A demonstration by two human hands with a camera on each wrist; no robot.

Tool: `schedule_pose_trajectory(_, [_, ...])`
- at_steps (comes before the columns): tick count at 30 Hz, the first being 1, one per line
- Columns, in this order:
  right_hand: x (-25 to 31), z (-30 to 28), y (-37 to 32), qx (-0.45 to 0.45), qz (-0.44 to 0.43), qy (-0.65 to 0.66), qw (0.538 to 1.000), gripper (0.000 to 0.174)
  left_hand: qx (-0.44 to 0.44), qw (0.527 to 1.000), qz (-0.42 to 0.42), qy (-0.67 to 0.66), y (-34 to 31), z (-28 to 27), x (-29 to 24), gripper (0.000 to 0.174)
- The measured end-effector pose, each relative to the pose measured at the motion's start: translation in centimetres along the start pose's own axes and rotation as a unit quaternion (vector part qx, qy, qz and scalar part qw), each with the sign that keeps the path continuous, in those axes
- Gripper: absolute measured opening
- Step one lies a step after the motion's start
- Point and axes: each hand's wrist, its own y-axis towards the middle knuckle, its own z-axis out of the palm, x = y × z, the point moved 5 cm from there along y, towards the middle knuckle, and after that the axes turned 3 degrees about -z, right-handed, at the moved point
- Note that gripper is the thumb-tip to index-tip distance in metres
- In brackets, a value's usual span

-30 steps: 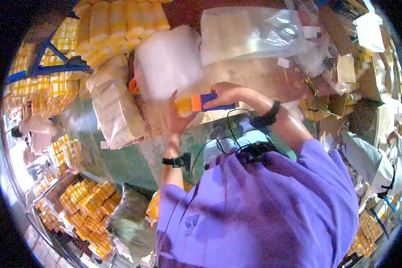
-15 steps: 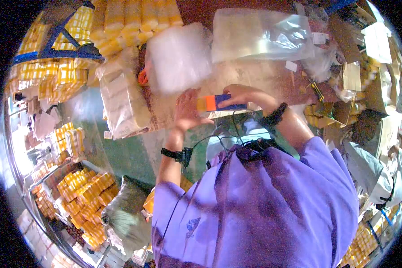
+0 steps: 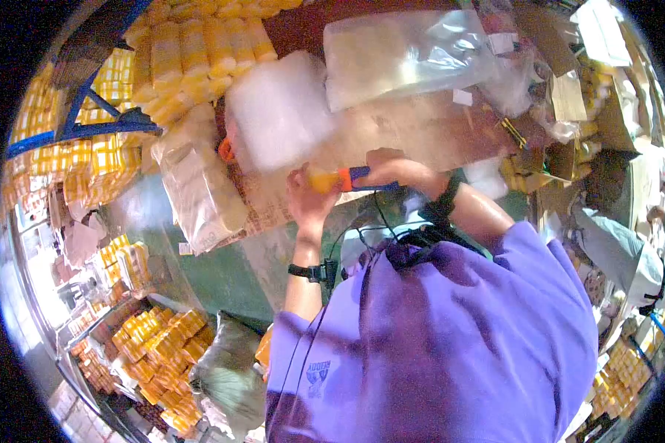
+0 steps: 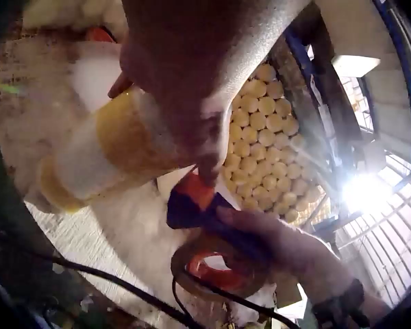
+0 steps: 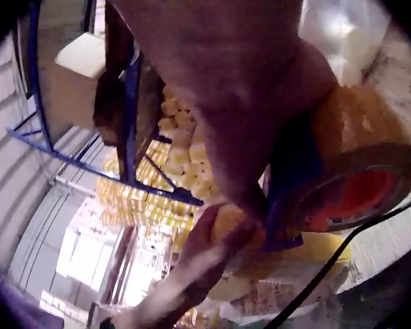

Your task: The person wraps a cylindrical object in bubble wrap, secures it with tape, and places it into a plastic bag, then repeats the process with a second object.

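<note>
The yellow wrapped cylinder (image 3: 321, 179) is held above the near edge of the counter (image 3: 428, 133), with the left hand (image 3: 309, 201) curled around it. The right hand (image 3: 396, 170) grips the handle of a blue-and-orange tape dispenser (image 3: 357, 177), whose front end touches the cylinder. A white bubble-wrap roll (image 3: 277, 111) lies just behind them, with a clear plastic bag (image 3: 406, 52) beside it.

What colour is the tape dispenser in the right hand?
The tape dispenser is blue and orange; clearest in head view.
</note>
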Motion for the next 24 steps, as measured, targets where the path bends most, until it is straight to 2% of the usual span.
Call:
schedule_pose_trajectory(3, [2.6, 0.5, -0.9, -0.005, 0.034, -0.002, 0.999, 0.071, 0.020, 0.998, -0.016, 0.058, -0.4, 1.0, -1.0, 0.074])
schedule_pose_trajectory(4, [3.9, -0.2, -1.4, -0.010, 0.054, -0.020, 0.998, 0.067, 0.002, 0.998, -0.013, 0.063, -0.3, 1.4, -1.0, 0.073])
schedule_pose_trajectory(6, [3.3, 0.6, 0.2, -0.009, 0.074, -0.076, 0.994, 0.057, -0.030, 0.997, -0.003, 0.067, -0.3, 2.4, -1.6, 0.071])
schedule_pose_trajectory(9, [3.3, 0.2, 0.2, -0.023, 0.064, -0.069, 0.995, 0.053, -0.008, 0.996, -0.035, 0.077, -0.2, 3.3, -2.0, 0.071])
schedule_pose_trajectory(10, [3.4, 0.4, 0.6, -0.047, 0.085, -0.118, 0.988, 0.047, -0.005, 0.996, -0.023, 0.086, 0.0, 3.8, -2.2, 0.072])
schedule_pose_trajectory(12, [-1.2, 2.1, 2.1, -0.093, 0.064, -0.208, 0.972, 0.046, 0.002, 0.994, 0.001, 0.109, -0.2, 4.7, -2.1, 0.074])
schedule_pose_trajectory(13, [-5.3, 4.1, 4.2, -0.109, 0.089, -0.248, 0.959, 0.046, -0.020, 0.991, 0.018, 0.134, -0.9, 4.6, -0.9, 0.076])
schedule_pose_trajectory(15, [-9.0, 4.1, 3.2, -0.085, -0.004, -0.137, 0.987, 0.042, -0.085, 0.982, 0.038, 0.163, -1.6, 5.7, 0.0, 0.081])
schedule_pose_trajectory(17, [-9.8, 1.6, 1.4, -0.156, 0.054, -0.143, 0.976, 0.037, -0.096, 0.989, 0.016, 0.112, -2.1, 4.1, 1.4, 0.086])
schedule_pose_trajectory(18, [-11.9, 1.8, 2.2, -0.230, -0.008, -0.149, 0.962, 0.036, -0.115, 0.989, 0.010, 0.094, -2.9, 2.9, 2.3, 0.088])
schedule_pose_trajectory(19, [-14.4, 1.5, 3.2, -0.273, 0.005, -0.095, 0.957, 0.035, -0.128, 0.991, -0.029, -0.033, -3.4, 2.2, 3.6, 0.086])
schedule_pose_trajectory(20, [-17.0, 1.3, 4.3, -0.317, 0.013, -0.039, 0.947, 0.034, -0.152, 0.973, -0.062, -0.161, -4.0, 1.6, 4.9, 0.085])
schedule_pose_trajectory(21, [-19.2, 1.6, 5.4, -0.333, 0.033, -0.043, 0.941, 0.033, -0.133, 0.897, -0.130, -0.401, -4.5, 2.9, 6.9, 0.084])
schedule_pose_trajectory(22, [-21.5, 1.8, 6.5, -0.348, 0.052, -0.045, 0.935, 0.033, -0.117, 0.850, -0.152, -0.490, -4.9, 3.9, 8.8, 0.082])
schedule_pose_trajectory(23, [-23.7, 2.1, 7.7, -0.373, 0.003, -0.166, 0.913, 0.032, -0.108, 0.794, -0.175, -0.572, -5.3, 4.9, 10.6, 0.082])
schedule_pose_trajectory(24, [-23.9, 1.6, 6.8, -0.388, -0.084, -0.310, 0.864, 0.033, -0.112, 0.825, -0.172, -0.527, -5.8, 5.4, 12.5, 0.081])
